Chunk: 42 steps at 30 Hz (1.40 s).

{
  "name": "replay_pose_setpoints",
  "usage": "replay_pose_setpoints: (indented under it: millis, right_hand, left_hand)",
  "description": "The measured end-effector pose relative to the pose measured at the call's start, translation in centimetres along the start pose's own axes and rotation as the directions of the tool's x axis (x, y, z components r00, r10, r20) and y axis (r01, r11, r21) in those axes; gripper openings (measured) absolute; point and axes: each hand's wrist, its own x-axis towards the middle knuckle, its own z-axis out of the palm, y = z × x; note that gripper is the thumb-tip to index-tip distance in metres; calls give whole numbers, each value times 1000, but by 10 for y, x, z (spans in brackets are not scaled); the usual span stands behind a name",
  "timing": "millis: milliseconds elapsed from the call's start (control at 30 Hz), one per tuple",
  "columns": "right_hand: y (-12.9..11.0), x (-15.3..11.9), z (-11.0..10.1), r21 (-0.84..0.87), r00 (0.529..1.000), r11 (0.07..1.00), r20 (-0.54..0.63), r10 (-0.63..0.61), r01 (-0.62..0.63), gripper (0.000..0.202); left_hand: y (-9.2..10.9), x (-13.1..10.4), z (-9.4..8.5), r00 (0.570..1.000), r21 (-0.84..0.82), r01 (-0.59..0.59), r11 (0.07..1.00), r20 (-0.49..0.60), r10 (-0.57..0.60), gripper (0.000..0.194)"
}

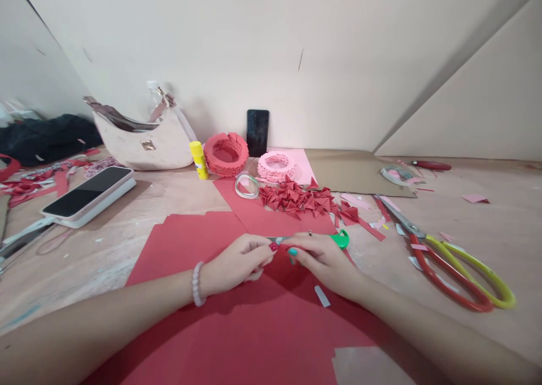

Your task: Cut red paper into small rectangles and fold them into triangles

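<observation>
My left hand [239, 261], with a beaded bracelet at the wrist, is closed in a pinch over the red paper sheets [190, 328]. Close beside it, my right hand [324, 261] pinches a small red paper piece [292, 247] between thumb and fingers. What the left fingertips grip is too small to make out. Behind the right hand lies a tool with a green handle [341, 239], partly hidden by the fingers. A pile of folded red paper triangles [296, 197] lies just beyond the hands.
Large scissors [449, 266] lie open at the right. At the back are a red paper ring [226, 154], a pink ring [276, 166], a glue stick [199, 160], an upright phone [257, 132] and cardboard [359, 173]. A bag [144, 142] and another phone [88, 196] are at the left.
</observation>
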Motion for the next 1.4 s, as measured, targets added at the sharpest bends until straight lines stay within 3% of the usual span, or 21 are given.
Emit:
replay_pose_setpoints:
  millis: [100, 200, 367, 767, 967, 1200, 1400]
  right_hand:
    - [-6, 0, 1, 196, 983, 967, 118, 143, -164, 35]
    - [-11, 0, 3, 356, 949, 894, 252, 189, -273, 40]
    - [-13, -1, 4, 427, 935, 846, 287, 207, -319, 42]
    - [-13, -2, 5, 412, 938, 860, 294, 186, -300, 41]
    - [-12, -2, 7, 434, 916, 821, 317, 246, -370, 35]
    - [-14, -3, 7, 420, 913, 830, 333, 235, -367, 34]
    - [-12, -3, 9, 341, 908, 870, 344, 238, -357, 21]
  left_hand:
    - [-1, -2, 2, 985, 247, -147, 958, -46, 163, 30]
    - [2, -3, 2, 972, 394, -224, 892, 27, 233, 30]
    - [6, -3, 2, 960, 330, -281, 901, 120, 255, 39]
    - [0, -2, 4, 974, 305, -221, 926, 24, 224, 38]
    - [-2, -1, 2, 972, 374, -235, 897, 62, 229, 37]
    - [-1, -1, 3, 971, 385, -237, 892, 78, 224, 39]
    - [-2, -2, 3, 970, 381, -244, 892, 86, 229, 38]
